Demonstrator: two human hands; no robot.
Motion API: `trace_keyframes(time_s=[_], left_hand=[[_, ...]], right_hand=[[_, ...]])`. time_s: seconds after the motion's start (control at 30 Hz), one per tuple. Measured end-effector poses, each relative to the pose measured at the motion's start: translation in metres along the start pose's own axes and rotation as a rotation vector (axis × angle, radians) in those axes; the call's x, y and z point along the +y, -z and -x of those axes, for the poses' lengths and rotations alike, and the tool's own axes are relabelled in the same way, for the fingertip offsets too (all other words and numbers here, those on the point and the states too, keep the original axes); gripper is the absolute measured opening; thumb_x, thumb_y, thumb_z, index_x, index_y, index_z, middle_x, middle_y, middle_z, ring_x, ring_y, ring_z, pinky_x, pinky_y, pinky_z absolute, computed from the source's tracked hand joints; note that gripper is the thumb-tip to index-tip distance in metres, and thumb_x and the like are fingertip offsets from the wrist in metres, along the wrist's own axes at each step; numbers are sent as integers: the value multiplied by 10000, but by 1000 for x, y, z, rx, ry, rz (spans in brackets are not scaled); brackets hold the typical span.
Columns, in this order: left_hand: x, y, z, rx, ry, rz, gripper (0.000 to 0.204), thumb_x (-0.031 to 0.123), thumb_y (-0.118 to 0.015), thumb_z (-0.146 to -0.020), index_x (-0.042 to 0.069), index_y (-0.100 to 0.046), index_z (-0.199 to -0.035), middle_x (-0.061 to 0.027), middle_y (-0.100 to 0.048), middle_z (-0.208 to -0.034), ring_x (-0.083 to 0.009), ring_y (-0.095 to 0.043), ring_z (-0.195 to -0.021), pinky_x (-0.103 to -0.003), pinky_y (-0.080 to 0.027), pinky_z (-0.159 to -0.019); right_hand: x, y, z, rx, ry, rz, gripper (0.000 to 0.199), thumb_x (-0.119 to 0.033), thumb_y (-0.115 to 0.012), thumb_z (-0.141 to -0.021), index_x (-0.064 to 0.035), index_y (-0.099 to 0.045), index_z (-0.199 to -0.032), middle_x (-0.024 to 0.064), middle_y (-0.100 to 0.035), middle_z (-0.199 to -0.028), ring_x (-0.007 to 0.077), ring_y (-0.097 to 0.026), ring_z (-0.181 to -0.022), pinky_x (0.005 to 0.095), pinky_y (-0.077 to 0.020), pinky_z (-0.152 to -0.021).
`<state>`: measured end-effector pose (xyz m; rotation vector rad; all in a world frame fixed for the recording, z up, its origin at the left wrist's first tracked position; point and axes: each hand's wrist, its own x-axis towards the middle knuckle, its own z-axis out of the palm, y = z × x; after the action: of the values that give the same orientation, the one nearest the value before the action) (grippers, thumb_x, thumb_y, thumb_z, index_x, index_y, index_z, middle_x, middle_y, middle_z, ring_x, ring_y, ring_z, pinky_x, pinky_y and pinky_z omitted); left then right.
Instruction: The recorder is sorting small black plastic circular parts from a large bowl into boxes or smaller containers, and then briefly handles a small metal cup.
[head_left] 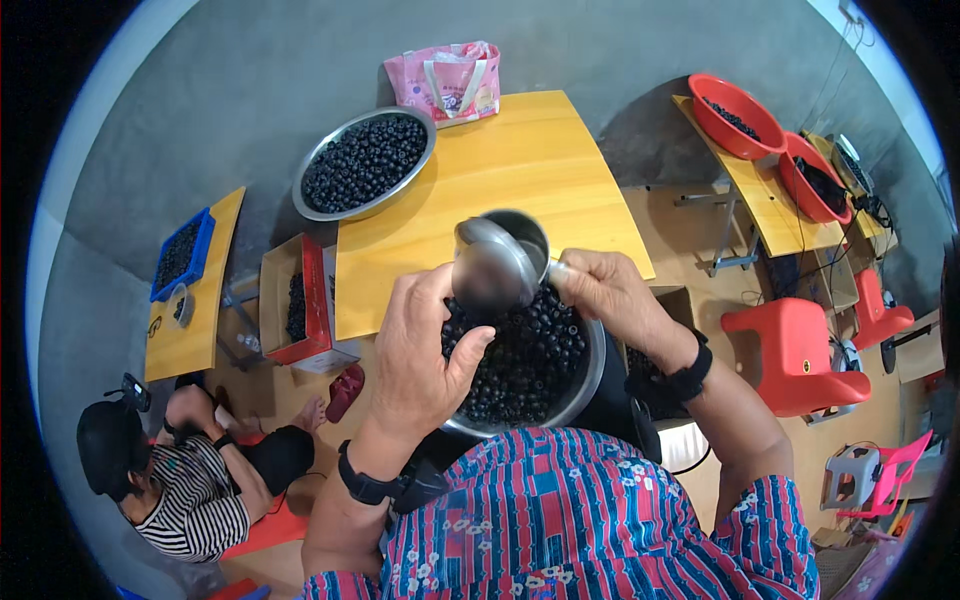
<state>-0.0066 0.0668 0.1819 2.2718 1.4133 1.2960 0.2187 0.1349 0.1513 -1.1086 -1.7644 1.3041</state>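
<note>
My right hand (615,295) is closed around the handle of a metal mug (524,228), held tilted in front of me. My left hand (415,350) grips a shiny rounded metal piece (492,268), like a lid or small cup, which overlaps the mug's mouth. The left thumb sticks out, and the other fingers are partly hidden behind the metal. Right under both hands, a big metal basin (592,380) at my lap holds many small black round pieces (525,355). The mug's contents cannot be made out.
On the yellow table (500,165) stand another metal basin (430,160) of black pieces and a pink bag (445,80). A red cardboard box (318,300) is at left, near a seated person (190,480). Red tubs (735,115) and red stools (795,355) are at right.
</note>
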Motion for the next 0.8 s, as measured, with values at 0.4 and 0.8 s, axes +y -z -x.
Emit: trace_keyframes(time_s=[0.4, 0.8], left_hand=[[-108, -80, -92, 58, 67, 41, 350, 96, -733, -753, 41, -551, -1048, -124, -528, -947, -268, -546, -816, -358, -495, -701], [-165, -130, -98, 112, 534, 386, 854, 23, -771, -734, 133, -283, -1427, -110, -557, -1003, -191, -621, -834, -308, -534, -719]], right_hand=[[54, -5, -128, 253, 10, 235, 208, -120, -522, -901, 43, -651, -902, 80, -663, -748, 172, -618, -644, 315, -489, -591], [78, -27, -182, 243, -270, -454, 183, -149, -487, -955, -77, -635, -875, -10, -500, -622, 80, -418, -504, 247, -318, -459]])
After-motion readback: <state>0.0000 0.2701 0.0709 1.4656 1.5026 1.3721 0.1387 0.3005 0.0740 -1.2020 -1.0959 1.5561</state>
